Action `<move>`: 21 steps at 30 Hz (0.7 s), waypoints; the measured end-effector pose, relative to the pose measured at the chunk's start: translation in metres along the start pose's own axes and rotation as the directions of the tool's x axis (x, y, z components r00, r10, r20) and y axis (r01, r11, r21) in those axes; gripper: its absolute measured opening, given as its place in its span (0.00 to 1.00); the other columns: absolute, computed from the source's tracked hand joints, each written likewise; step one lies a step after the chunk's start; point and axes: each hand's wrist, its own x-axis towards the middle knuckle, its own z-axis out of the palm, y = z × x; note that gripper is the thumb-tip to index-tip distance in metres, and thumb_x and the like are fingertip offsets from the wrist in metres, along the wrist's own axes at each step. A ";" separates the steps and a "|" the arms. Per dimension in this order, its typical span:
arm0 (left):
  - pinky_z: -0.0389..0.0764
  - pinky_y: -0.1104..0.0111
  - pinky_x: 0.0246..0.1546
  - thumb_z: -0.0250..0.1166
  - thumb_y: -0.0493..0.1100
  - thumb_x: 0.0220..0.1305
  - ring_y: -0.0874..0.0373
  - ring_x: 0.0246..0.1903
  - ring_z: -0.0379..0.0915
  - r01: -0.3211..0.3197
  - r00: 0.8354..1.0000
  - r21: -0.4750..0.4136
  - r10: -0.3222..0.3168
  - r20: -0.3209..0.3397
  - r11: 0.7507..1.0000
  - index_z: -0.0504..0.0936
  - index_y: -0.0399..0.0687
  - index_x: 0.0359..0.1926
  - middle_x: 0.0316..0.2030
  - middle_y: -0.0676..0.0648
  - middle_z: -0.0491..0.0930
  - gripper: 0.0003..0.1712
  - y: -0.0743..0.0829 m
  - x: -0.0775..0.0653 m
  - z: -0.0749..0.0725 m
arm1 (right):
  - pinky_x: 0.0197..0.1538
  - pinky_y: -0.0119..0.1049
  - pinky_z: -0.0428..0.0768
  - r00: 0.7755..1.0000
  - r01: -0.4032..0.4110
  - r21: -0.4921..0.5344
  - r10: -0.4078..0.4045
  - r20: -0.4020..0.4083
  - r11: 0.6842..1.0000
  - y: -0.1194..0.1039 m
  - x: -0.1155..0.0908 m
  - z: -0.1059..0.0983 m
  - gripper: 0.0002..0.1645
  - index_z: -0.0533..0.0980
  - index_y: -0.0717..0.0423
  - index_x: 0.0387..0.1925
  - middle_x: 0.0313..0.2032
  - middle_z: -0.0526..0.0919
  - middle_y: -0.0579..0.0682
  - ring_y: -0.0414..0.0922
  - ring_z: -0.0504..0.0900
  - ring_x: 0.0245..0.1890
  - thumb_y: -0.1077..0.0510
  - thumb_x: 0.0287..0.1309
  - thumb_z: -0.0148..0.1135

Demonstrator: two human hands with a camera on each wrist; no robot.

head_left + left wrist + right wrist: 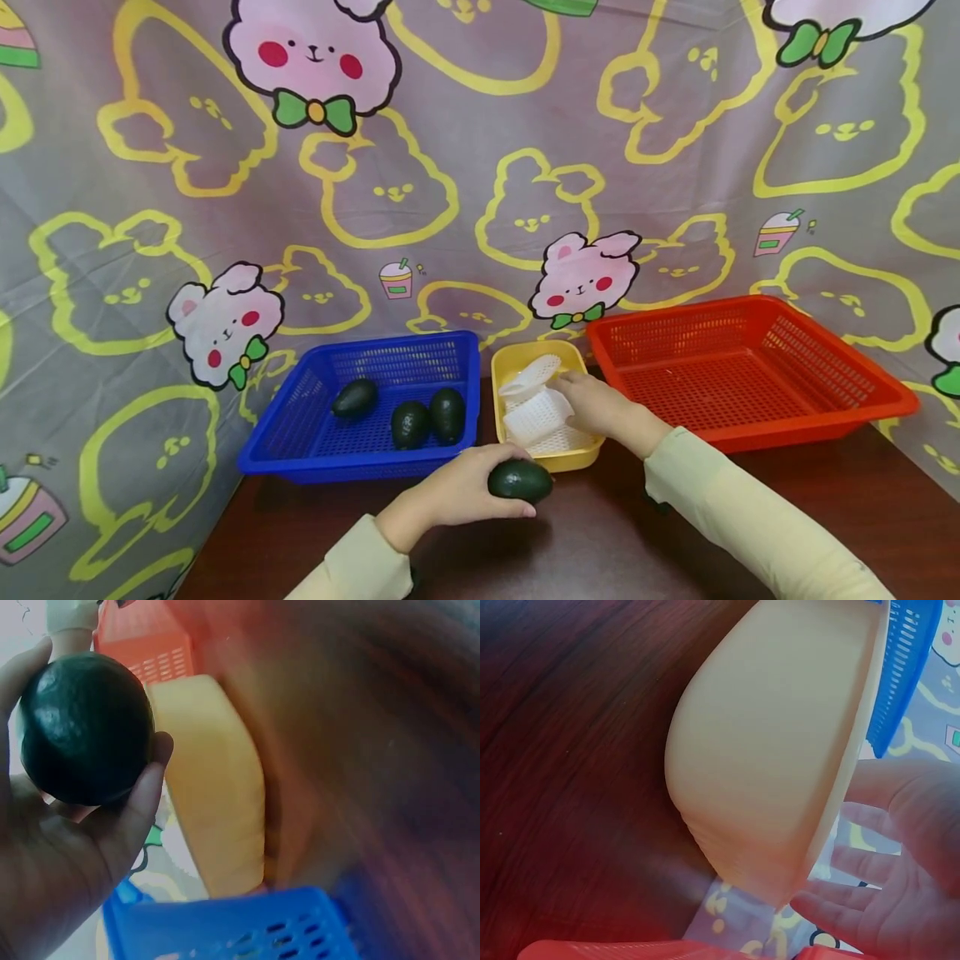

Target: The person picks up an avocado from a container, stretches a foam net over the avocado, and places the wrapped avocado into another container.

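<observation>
My left hand [468, 487] grips a dark green avocado [520, 482] above the table, in front of the yellow basket [577, 459]. In the left wrist view, thumb and fingers curl round the avocado [86, 729]. My right hand [600, 402] reaches over the right side of the yellow basket, by the white foam net sleeves [536, 417] in it. Seen from the right wrist, the fingers of this hand [900, 877] are loosely extended at the basket's rim, their tips partly hidden behind it. No sleeve shows between them.
On the left, a blue basket [300, 465] holds three avocados, one of them [355, 398] apart from the other two. A red basket [810, 429] stands on the right. All the baskets sit on a dark wooden table [600, 542], before a patterned cloth [465, 192].
</observation>
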 end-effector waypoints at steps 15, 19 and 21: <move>0.77 0.76 0.45 0.76 0.59 0.59 0.72 0.43 0.75 -0.074 0.997 0.065 0.071 0.038 0.995 0.80 0.56 0.55 0.48 0.61 0.81 0.27 -0.007 0.011 0.033 | 0.60 0.56 0.77 0.999 -0.040 0.004 0.040 -0.012 0.999 0.001 0.002 0.003 0.35 0.77 0.58 0.65 0.63 0.75 0.65 0.61 0.75 0.61 0.65 0.55 0.76; 0.76 0.76 0.46 0.77 0.59 0.58 0.73 0.44 0.74 -0.070 0.996 0.081 0.066 0.057 0.994 0.80 0.56 0.55 0.48 0.61 0.81 0.28 -0.009 0.011 0.040 | 0.57 0.52 0.80 0.999 -0.047 0.003 0.047 -0.018 0.999 0.001 0.002 0.004 0.34 0.78 0.57 0.64 0.58 0.77 0.63 0.57 0.78 0.54 0.64 0.55 0.76; 0.76 0.76 0.46 0.77 0.59 0.58 0.73 0.44 0.74 -0.057 0.996 0.074 0.053 0.066 0.996 0.80 0.56 0.55 0.48 0.61 0.80 0.28 -0.009 0.012 0.043 | 0.55 0.51 0.81 0.999 -0.051 -0.001 0.051 -0.018 0.999 0.001 0.002 0.004 0.33 0.78 0.57 0.63 0.56 0.77 0.62 0.55 0.78 0.51 0.64 0.54 0.77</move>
